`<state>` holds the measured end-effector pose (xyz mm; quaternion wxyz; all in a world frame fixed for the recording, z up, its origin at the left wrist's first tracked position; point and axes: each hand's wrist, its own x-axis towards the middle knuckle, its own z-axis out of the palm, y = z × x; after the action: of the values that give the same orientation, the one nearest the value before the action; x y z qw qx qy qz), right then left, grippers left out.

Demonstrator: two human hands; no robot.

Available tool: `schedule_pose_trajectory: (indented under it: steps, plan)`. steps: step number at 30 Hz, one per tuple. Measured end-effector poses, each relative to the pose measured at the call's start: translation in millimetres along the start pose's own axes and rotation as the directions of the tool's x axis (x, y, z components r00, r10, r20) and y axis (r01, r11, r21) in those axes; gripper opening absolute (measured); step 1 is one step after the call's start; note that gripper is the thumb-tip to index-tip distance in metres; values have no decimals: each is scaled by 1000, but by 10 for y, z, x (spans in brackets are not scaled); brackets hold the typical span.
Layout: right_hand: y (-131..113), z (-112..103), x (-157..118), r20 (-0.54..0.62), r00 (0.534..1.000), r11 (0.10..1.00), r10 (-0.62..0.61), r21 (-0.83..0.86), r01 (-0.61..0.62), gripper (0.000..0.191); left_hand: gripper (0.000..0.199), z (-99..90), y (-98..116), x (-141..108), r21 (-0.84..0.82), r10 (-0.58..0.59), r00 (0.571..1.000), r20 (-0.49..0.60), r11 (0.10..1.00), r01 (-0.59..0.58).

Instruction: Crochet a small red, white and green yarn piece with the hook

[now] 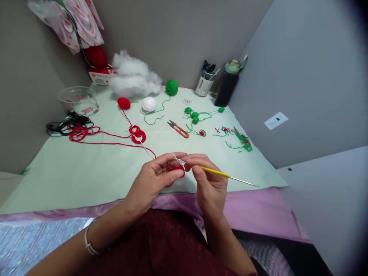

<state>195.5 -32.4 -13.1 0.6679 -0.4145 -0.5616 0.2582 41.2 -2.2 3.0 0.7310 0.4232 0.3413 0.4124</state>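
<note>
My left hand (155, 178) pinches a small red crochet piece (180, 170) between thumb and fingers, with white yarn at its upper edge. My right hand (209, 184) is closed around a crochet hook (215, 171) with a yellow handle. One metal end of the hook points right over the table; its other tip meets the piece near my left fingertips, where the exact stitch is too small to make out. Red yarn (132, 145) runs from the table toward my left hand. Beyond my hands lie red crocheted rings (138, 135).
Orange thread snips (178, 129) lie mid-table. Behind are a white yarn ball (148, 104), a green yarn ball (171, 87) and fluffy white stuffing (132, 76). Green crocheted pieces (194, 116) and yarn scraps (243, 140) lie right. A clear tub (79, 100) stands left, a dark bottle (227, 88) back right.
</note>
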Motion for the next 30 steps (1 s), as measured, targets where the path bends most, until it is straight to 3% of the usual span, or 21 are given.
schedule_pose_trajectory:
  steps: [3, 8, 13, 23, 30]
  plan:
    - [38, -13, -15, 17, 998, 996, 62, 65, -63, 15, 43, -18, -10, 2, 35, -23, 1000, -5, 999, 23]
    - [72, -33, -5, 21, 987, 974, 160, 157, -161, 16, 39, -45, -13, 0, 46, -8, 1000, -26, 999, 10]
    - [49, -5, 24, 39, 983, 936, 178, 300, -181, 14, 36, -55, 1, -14, 33, -13, 1000, -19, 999, 13]
    - [38, -33, 44, 36, 969, 903, 244, 356, -240, 14, 22, -45, 46, -40, -40, 22, 1000, -6, 999, -22]
    - [-20, -33, 29, 61, 964, 857, 259, 447, -258, 16, 16, -52, 18, -40, 18, 35, 999, 8, 999, -35]
